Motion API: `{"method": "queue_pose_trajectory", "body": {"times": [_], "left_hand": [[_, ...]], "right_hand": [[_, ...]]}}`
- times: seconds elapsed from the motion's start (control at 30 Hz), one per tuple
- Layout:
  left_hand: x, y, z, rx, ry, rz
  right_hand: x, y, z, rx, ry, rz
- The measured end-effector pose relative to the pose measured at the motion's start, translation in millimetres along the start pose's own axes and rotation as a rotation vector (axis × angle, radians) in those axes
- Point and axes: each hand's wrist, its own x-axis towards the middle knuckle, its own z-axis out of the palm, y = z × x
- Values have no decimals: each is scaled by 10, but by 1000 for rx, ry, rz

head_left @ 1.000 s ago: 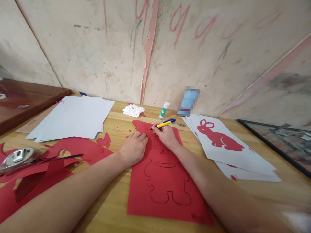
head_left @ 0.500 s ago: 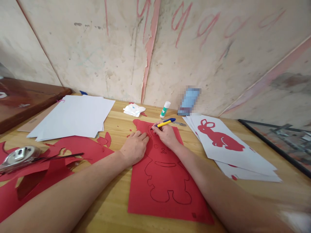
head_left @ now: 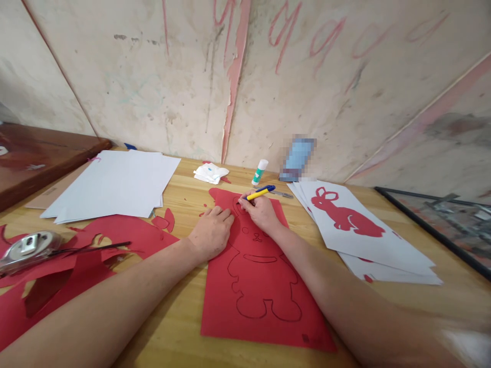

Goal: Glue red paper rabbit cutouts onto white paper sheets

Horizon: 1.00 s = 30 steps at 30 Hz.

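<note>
A red sheet of paper (head_left: 264,286) lies on the wooden table, with a rabbit figure outlined on it in dark lines. My right hand (head_left: 260,212) rests near the sheet's top and pinches a slim, pen-like tool (head_left: 259,194) with a yellow body and blue end. Its tip points left, down at the ear outline; whether it is a pen or a knife I cannot make out. My left hand (head_left: 213,230) lies on the sheet's left edge, fingers bent loosely and holding nothing. My right hand and forearm hide part of the figure's head and right side.
White sheets (head_left: 115,186) and red paper scraps (head_left: 88,266) lie left, beside a tape measure (head_left: 30,250). Behind my hands are a crumpled tissue (head_left: 210,173), a glue stick (head_left: 260,172) and a blurred phone-like object (head_left: 298,159). A red rabbit cutout (head_left: 351,217) lies right on white paper.
The whole view has shifted very slightly. Both hands keep their places on the red sheet, and the tool's tip stays at the ear outline.
</note>
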Motion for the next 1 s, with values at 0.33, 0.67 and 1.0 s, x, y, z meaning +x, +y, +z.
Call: {"method": "queue_pose_trajectory", "body": {"times": [0.33,0.67,1.0], "left_hand": [[1,-1,-1,-12,-4,5],[1,-4,4,-18,1,4],[-3,-6,11,-27,5,0]], "right_hand": [[-1,3,0,-12,5,-9],[0,5,3,-8,5,-20],[-7,-7,-7,-11,5,-22]]}}
